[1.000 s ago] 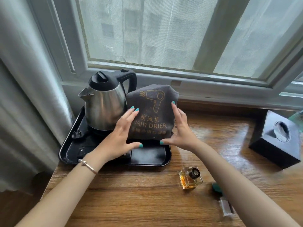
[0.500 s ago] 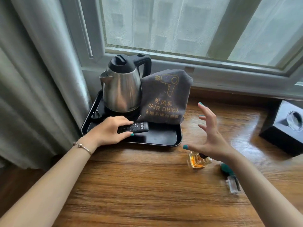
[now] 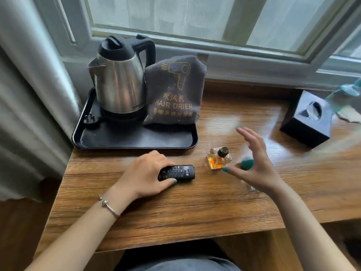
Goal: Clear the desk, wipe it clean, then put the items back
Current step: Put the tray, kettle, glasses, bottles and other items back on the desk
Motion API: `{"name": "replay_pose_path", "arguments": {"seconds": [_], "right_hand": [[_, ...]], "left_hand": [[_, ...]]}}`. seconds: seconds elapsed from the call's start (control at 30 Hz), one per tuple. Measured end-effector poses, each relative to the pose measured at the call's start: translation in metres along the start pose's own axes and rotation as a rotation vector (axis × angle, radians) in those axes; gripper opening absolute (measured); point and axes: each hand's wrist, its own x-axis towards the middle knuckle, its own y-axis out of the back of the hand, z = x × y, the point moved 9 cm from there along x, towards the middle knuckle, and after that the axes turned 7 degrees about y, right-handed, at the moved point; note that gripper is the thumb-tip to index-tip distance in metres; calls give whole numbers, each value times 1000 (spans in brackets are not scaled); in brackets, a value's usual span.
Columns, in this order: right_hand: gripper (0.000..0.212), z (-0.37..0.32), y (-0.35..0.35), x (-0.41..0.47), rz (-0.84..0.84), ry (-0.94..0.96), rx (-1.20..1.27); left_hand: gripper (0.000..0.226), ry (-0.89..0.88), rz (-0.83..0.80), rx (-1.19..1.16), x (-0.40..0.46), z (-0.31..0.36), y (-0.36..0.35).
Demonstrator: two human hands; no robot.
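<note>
Left hand (image 3: pixel 144 176) curls round the flat black remote (image 3: pixel 176 172) on the wood-grain desk (image 3: pixel 175 216). Right hand (image 3: pixel 256 165) spread, holding nothing — a careless sweep could topple the square glass bottle (image 3: pixel 218 159) just beside. Behind: black tray (image 3: pixel 134 139), steel kettle (image 3: pixel 119 79), cloth bag (image 3: pixel 173 94).

Right hand (image 3: pixel 254 163) hides a blurred teal-capped item (image 3: pixel 247 164).

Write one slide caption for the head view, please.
Left hand holds remote on desk; open right hand hovers by perfume bottle.
</note>
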Motion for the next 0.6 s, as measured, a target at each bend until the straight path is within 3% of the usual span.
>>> {"name": "replay_pose_path", "arguments": {"seconds": [0.23,0.6], "right_hand": [[88,26,24,-50,70,-171,30],[79,47,56,-94,121,-238,60]], "left_hand": [[73,-51,63,-60,11,44,9],[73,-208,79,-219,43,154,-9]]}}
